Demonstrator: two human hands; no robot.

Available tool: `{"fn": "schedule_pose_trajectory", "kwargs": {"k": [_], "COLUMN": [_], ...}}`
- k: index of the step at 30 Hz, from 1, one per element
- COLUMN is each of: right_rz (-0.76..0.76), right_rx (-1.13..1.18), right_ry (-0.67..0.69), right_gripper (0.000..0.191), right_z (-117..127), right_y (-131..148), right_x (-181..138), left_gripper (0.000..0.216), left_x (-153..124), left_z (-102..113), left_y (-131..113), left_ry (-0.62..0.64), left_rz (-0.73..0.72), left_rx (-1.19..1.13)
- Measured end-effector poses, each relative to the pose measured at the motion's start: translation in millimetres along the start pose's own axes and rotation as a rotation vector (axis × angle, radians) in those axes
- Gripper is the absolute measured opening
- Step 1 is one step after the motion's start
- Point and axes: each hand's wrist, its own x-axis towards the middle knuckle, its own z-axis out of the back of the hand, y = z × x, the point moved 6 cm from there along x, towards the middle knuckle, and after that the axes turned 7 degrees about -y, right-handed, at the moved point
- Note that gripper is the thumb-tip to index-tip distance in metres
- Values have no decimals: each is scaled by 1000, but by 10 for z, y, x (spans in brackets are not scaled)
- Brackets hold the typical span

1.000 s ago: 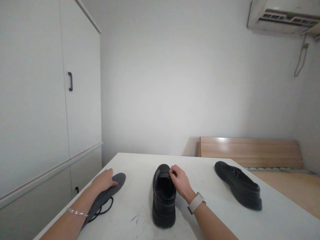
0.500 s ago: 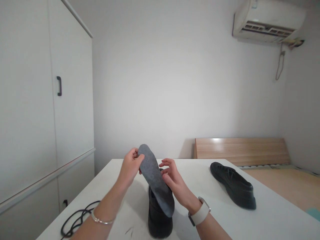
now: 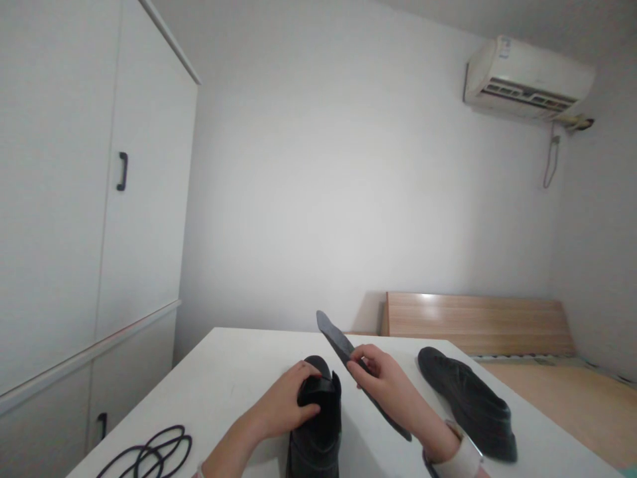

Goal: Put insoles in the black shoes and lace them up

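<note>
A black shoe (image 3: pixel 318 450) stands on the white table in front of me, its opening toward me. My left hand (image 3: pixel 284 406) grips the shoe at the left side of its opening, with the thumb at the inner edge and the fingers over the tongue area. To the right, my right hand (image 3: pixel 388 384) pinches a grey insole (image 3: pixel 334 337) near its middle. The insole is held up edge-on and slanted, apart from the shoe, its far end pointing up and left. My right palm and wrist hide part of it.
A second black shoe (image 3: pixel 468 401) lies at the table's right side. A coiled black cord (image 3: pixel 154 451) rests at the front left of the white table (image 3: pixel 239 372). A white cabinet (image 3: pixel 149 232) stands on the left, and a wooden bed headboard (image 3: pixel 478 322) is beyond the table's right.
My left hand has let go of the insole and taken hold of the shoe. The insole has moved right, off the shoe, in my right hand. The view has tilted upward.
</note>
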Motion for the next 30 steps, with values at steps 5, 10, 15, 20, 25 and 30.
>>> {"fn": "schedule_pose_trajectory", "kwargs": {"k": [5, 10, 15, 20, 25, 30], "right_rz": [-8, 63, 64, 124, 81, 38], "right_rx": [-304, -603, -840, -994, -1006, -1019], "right_ry": [359, 641, 918, 884, 681, 740], "right_gripper": [24, 24, 24, 30, 34, 29], "right_z": [158, 263, 42, -408, -750, -788], "right_y": [291, 680, 875, 701, 431, 399], "right_x": [4, 54, -13, -69, -141, -178], "left_gripper": [18, 30, 37, 40, 40, 37], "left_x": [81, 86, 37, 10, 24, 17], "left_z": [-43, -65, -113, -174, -215, -236], "left_y": [88, 192, 278, 233, 235, 240], "left_ry": [-190, -275, -342, -373, -374, -368], "left_rz": [134, 263, 298, 241, 217, 223], "left_rx": [130, 96, 12, -99, -208, -280]}}
